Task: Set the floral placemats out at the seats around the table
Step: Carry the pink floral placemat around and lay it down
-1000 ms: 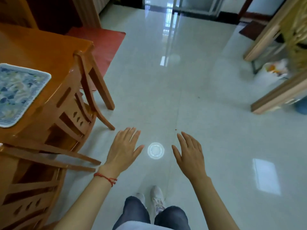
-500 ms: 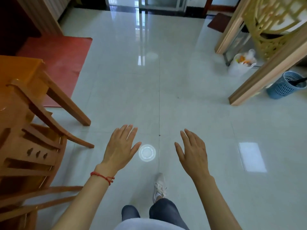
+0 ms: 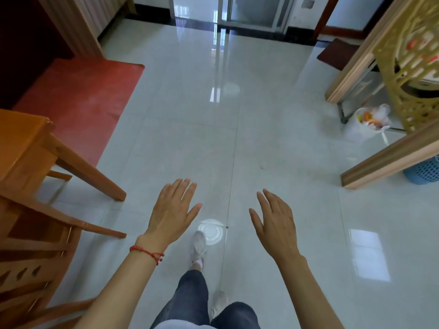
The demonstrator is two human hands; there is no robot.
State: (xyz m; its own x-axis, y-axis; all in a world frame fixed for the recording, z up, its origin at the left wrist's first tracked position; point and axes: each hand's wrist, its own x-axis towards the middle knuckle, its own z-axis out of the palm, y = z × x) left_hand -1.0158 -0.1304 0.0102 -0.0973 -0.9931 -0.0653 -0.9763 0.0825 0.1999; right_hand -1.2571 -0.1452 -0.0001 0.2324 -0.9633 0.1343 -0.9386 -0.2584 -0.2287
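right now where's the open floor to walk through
Open tile runs ahead between the red mat and the white bag. Crowded on the left, where wooden chair legs splay out; a blue basket sits far right.

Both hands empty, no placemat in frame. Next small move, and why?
Probably keep walking to fetch another placemat: the left hand and right hand are open and hold nothing above the tiled floor, mid-stride, with the wooden table off to the left.

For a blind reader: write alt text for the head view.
Both hands, left hand and right hand, reach forward open and empty over a glossy tiled floor. A wooden table and chairs stand left; no placemat is in view.
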